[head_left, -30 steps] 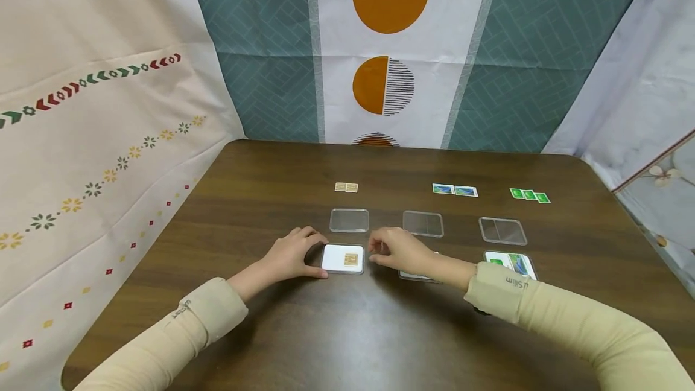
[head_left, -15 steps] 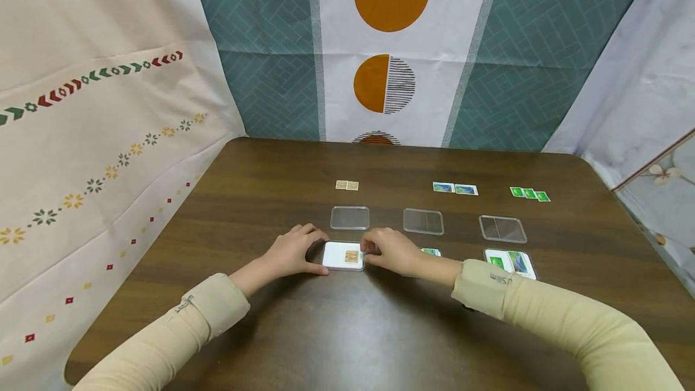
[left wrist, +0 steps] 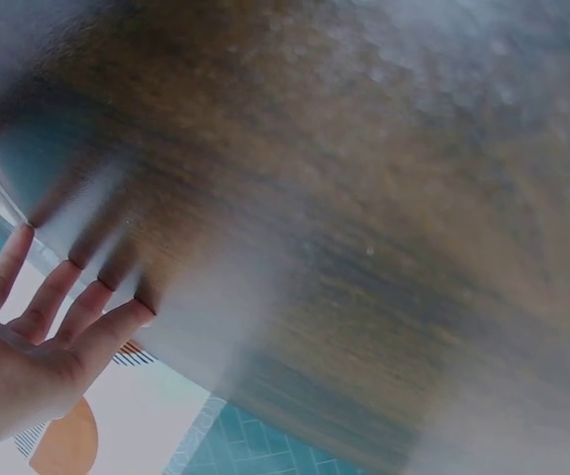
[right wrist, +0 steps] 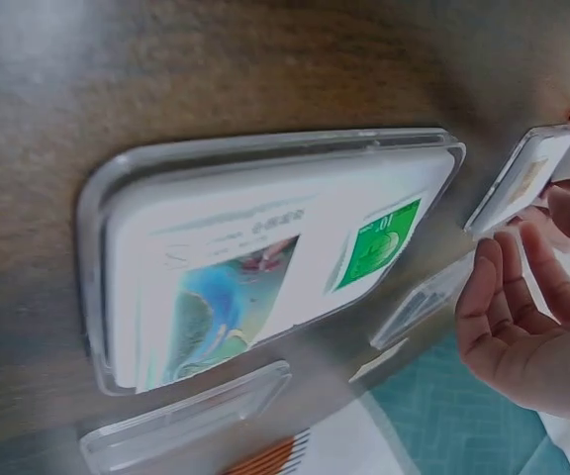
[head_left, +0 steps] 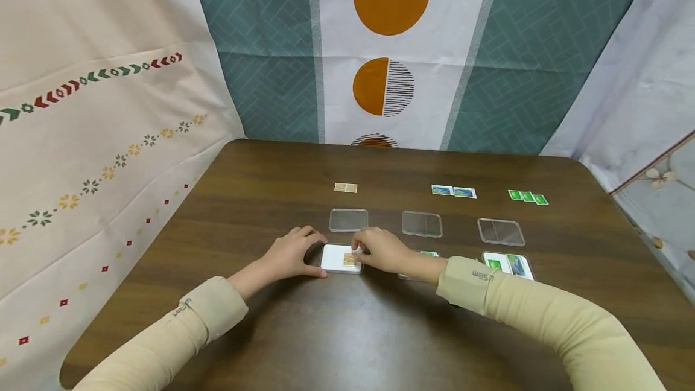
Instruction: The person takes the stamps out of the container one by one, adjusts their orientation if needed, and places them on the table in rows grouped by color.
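A shallow clear plastic case with a white insert lies near the table's middle. One tan stamp sits on its right half. My left hand holds the case's left end, thumb at the near corner and forefinger at the far one; in the left wrist view its other fingers reach down to the tabletop. From the right, my right hand reaches over the case, thumb and forefinger bent with a gap between them, at the stamp. Whether they touch the stamp cannot be told.
Three clear lids lie in a row behind. Beyond them are two tan stamps, two blue stamps and three green stamps. A stamp-filled case stands right; another case lies under my right forearm.
My right hand has moved left from beside the case until its fingertips are over the tan stamp. My left hand and the case have stayed in place.
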Demonstrator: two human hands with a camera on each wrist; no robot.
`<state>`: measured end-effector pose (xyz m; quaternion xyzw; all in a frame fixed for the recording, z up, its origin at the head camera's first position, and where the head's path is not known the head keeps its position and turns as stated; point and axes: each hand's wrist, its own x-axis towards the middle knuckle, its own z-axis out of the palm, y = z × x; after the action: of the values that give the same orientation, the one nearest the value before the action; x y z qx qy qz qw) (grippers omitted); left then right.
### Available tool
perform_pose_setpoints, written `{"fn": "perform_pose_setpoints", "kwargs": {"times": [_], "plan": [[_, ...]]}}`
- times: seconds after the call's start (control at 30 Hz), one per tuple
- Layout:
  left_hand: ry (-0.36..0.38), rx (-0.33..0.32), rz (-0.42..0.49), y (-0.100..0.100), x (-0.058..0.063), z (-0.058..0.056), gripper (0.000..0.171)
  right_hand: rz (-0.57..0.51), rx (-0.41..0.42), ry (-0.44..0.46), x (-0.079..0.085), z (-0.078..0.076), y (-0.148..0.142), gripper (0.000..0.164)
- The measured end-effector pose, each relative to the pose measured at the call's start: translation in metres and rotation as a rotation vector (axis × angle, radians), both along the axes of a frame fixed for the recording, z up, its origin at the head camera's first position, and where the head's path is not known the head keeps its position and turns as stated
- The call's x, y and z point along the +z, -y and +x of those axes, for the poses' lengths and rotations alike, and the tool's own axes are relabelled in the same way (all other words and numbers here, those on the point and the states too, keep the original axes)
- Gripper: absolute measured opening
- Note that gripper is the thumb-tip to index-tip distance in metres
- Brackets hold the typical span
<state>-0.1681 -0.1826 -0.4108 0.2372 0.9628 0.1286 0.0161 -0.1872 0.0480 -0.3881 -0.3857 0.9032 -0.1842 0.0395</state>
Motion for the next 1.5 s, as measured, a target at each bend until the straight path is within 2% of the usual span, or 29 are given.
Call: {"fn": "perform_pose_setpoints", "kwargs": {"times": [0.27,0.5,0.97,1.3,1.5], "plan": [[0.007,0.004,0.011,0.0,-0.002,0.003,0.063,0.037,-0.038,0.062,-0.001,0.001,0.012,0.017],[-0.006,0.006,0.002,0.001,-0.002,0.001,0.064,0.063,-0.066,0.087,-0.001,-0.004,0.017,0.018],[0.0,0.007,-0.002,0.0,0.0,0.001,0.065,-0.041,-0.08,0.202,-0.001,-0.011,0.018,0.023],[0.0,0.001,-0.003,-0.001,0.002,0.0,0.065,-0.132,-0.087,0.219,-0.006,-0.009,0.016,0.022],[0.01,0.002,-0.011,-0.001,0.002,0.0,0.064,-0.182,-0.08,0.224,-0.007,-0.008,0.015,0.015]]}}
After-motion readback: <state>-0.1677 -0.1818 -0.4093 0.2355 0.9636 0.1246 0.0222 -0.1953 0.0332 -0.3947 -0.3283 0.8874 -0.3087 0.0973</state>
